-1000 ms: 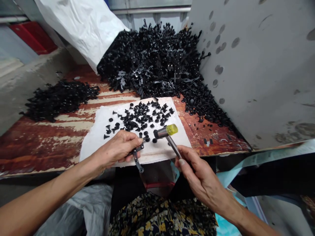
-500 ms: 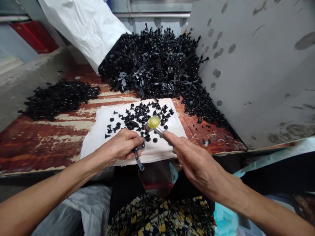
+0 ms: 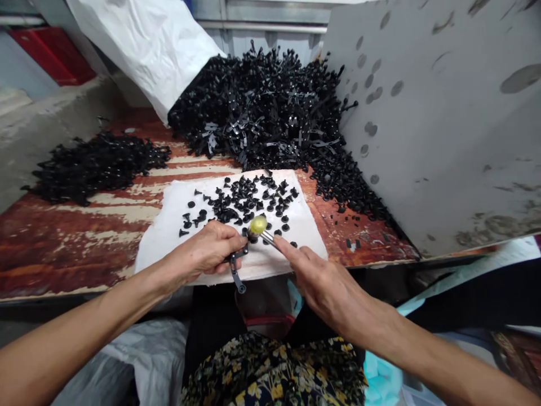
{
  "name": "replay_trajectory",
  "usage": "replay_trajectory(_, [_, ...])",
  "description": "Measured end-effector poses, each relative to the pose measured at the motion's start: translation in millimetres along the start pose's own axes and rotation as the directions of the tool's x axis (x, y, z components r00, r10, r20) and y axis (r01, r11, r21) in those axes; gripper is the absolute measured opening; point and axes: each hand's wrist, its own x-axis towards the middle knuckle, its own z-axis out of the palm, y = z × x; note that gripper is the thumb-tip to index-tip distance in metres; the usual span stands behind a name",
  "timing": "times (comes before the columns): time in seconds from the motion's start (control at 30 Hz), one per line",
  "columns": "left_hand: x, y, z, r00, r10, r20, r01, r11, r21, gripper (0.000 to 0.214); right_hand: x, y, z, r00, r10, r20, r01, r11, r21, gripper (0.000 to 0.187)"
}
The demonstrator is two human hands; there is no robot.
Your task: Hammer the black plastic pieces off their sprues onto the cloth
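Observation:
My left hand is closed on a black plastic strap piece at the near edge of a white cloth. One end of the piece hangs past the table edge. My right hand grips the metal handle of a small hammer with a yellow tip. The hammer head is down on the strap piece right beside my left fingertips. Several small black rivets lie scattered on the cloth just beyond the hammer.
A large heap of black strap parts fills the back of the worn red table, spilling from a white sack. A smaller black pile lies at the left. A grey spotted panel walls off the right.
The hammer swung from a raised, sideways position down onto the piece held by my left hand. My right hand moved forward and left. My left hand stayed put.

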Motion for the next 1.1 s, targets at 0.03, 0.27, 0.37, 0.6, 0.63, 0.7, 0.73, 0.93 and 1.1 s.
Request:
replay_trajectory(0.03, [-0.4,0.1,0.2,1.000,-0.015,-0.007,0.014,1.000,-0.005,0.032,0.9,0.0,-0.6,0.999,-0.004,0.041,0.006,0.999,-0.045,0.060])
replay_trajectory(0.27, [-1.5,4.6,2.8,0.999,-0.045,-0.007,0.045,0.999,0.005,0.038,4.4,-5.7,-5.6,0.963,-0.201,-0.180,0.191,0.979,-0.069,0.064])
replay_trajectory(0.37, [0.3,2.6,2.0,0.999,-0.040,-0.026,0.041,0.998,0.046,0.035,3.3,-0.6,0.3,0.993,-0.113,0.031,0.117,0.984,-0.136,0.058])
replay_trajectory(0.6, [-2.0,-8.6,-8.8,0.967,0.204,0.154,-0.217,0.973,0.073,0.030,19.6,-7.6,-8.1,0.979,0.128,-0.160,-0.096,0.976,0.196,0.034])
replay_trajectory(0.63, [-3.6,-8.8,-9.2,0.949,0.233,0.211,-0.257,0.961,0.097,0.032,24.7,-8.2,-8.6,0.977,0.157,-0.143,-0.122,0.967,0.225,0.028])
replay_trajectory(0.7, [-7.2,-8.3,-8.2,0.913,0.272,0.305,-0.330,0.930,0.160,0.034,36.4,-7.5,-7.6,0.985,0.160,-0.068,-0.137,0.956,0.261,0.018])
replay_trajectory(0.73, [-9.0,-7.8,-7.0,0.895,0.293,0.337,-0.369,0.910,0.190,0.035,42.3,-6.6,-6.1,0.990,0.143,-0.015,-0.133,0.950,0.283,0.015])
replay_trajectory(0.93, [-18.8,-15.5,-5.1,0.872,0.414,0.261,-0.481,0.824,0.298,0.030,61.4,-4.5,7.2,0.989,0.037,0.143,-0.098,0.889,0.447,0.005])
replay_trajectory(1.1, [-24.9,-32.3,-7.1,0.903,0.340,-0.263,-0.386,0.911,-0.148,0.044,62.9,-5.8,15.0,0.990,0.144,-0.009,-0.113,0.809,0.577,0.008])
